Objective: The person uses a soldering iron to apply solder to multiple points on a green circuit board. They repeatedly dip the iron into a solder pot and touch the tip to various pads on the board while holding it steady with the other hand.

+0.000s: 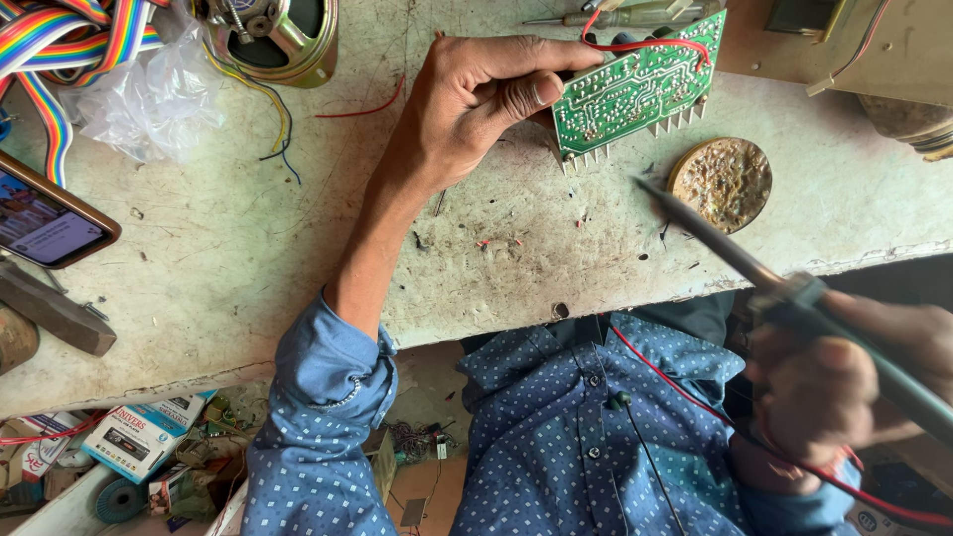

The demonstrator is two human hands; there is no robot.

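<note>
Scratched and stained, the pale worktop (pixel 248 258) is carrying a green circuit board (pixel 635 91), which the left hand (pixel 476 99) is pinching by its near edge. Nearer the body, the right hand (pixel 834 387) is gripping a soldering iron (pixel 735 253), its tip hovering just beside a round tin (pixel 722 183).

The circuit board (pixel 638 91) at one o'clock is glossy green laminate with dull metal fins. Below it the workbench (pixel 238 248) looks matt, scratched, stained — rough. At eleven o'clock, crinkled clear plastic (pixel 149 99) — shiny beside a metal speaker (pixel 273 35).
</note>
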